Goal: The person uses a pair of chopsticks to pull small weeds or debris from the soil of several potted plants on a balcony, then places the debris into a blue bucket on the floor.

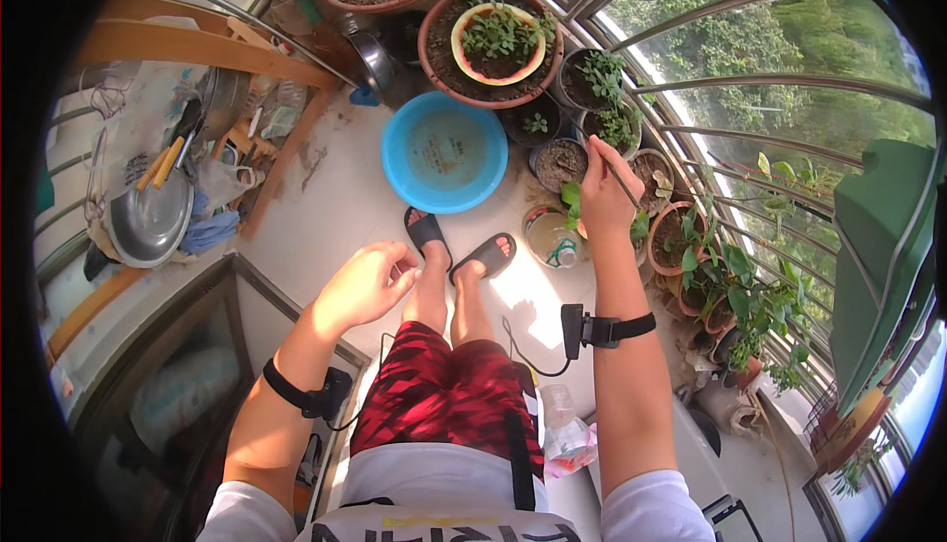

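Observation:
My right hand (609,187) is closed round a thin dark stick (620,183), whose far end reaches toward the pots by the railing. Just beyond that hand are a pot of leafy green plants (618,128) and a pot of bare brown soil (560,163). I cannot make out whether the stick's tip touches any soil. Over the floor, left of my feet, my left hand (368,281) hangs with loosely bent fingers and holds nothing. A clear plastic bottle (550,236) lies below the soil pot.
A blue basin (395,152) of water stands ahead of my sandals. Behind it sits a big round planter (439,59) with a smaller pot inside. More potted plants (730,290) line the railing at right. A cluttered wooden rack (197,46) holds a metal pan (148,221) at left.

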The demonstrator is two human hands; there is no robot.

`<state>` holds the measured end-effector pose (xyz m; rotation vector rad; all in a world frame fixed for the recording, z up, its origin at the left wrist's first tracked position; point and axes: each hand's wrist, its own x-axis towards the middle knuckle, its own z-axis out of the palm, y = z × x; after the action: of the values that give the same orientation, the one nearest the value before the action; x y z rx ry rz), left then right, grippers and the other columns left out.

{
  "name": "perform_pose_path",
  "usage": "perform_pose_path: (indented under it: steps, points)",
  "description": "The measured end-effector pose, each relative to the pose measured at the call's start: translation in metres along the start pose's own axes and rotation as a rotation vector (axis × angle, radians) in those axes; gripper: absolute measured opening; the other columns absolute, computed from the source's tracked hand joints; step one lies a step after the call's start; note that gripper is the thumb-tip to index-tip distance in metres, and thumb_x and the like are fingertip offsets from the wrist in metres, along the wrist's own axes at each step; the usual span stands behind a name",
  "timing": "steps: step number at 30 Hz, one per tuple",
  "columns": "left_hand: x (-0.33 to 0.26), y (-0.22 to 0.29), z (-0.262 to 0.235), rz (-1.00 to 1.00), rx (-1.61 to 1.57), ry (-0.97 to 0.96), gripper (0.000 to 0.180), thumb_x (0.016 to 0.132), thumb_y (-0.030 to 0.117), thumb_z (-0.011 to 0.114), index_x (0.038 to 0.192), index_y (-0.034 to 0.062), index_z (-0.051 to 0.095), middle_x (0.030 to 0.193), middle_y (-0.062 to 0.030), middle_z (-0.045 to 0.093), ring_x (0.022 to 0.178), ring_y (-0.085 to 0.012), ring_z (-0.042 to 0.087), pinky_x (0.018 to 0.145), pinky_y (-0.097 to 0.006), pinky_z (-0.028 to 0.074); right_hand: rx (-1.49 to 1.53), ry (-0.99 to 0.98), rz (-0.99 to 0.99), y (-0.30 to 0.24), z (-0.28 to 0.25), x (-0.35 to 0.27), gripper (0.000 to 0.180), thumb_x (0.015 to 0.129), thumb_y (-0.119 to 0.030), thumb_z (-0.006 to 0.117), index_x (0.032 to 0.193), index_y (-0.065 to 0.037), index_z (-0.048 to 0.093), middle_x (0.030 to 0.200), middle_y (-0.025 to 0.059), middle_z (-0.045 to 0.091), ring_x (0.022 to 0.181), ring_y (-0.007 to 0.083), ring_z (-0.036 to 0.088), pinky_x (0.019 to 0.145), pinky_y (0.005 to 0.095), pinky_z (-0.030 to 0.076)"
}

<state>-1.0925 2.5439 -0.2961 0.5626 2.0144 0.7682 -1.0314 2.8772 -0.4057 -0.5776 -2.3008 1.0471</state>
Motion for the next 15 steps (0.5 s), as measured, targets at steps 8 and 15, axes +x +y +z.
perform_pose_path:
  steps: [8,15]
  points:
    - [0.007,0.009,-0.002,-0.032,0.003,-0.002,0.021,0.091,0.015,0.07,0.098,-0.0038,0.068,0.09,-0.0218,0.069,0.085,-0.0355,0.07,0.077,-0.043,0.056,0.006,0.067,-0.102,-0.009,0.019,0.005,0.014,0.092,0.005,0.068,0.106,0.003,0.073,0.101,0.0193,0.076,0.089,0.033,0.076,0.08,0.0349,0.06]
    - [0.003,0.015,0.001,-0.054,-0.042,-0.011,0.022,0.091,0.016,0.07,0.099,-0.0039,0.068,0.092,-0.0225,0.069,0.084,-0.0349,0.069,0.076,-0.042,0.056,0.023,-0.004,-0.15,-0.007,0.019,-0.015,0.016,0.092,0.004,0.067,0.107,0.002,0.073,0.102,0.021,0.075,0.091,0.0343,0.076,0.08,0.0367,0.06]
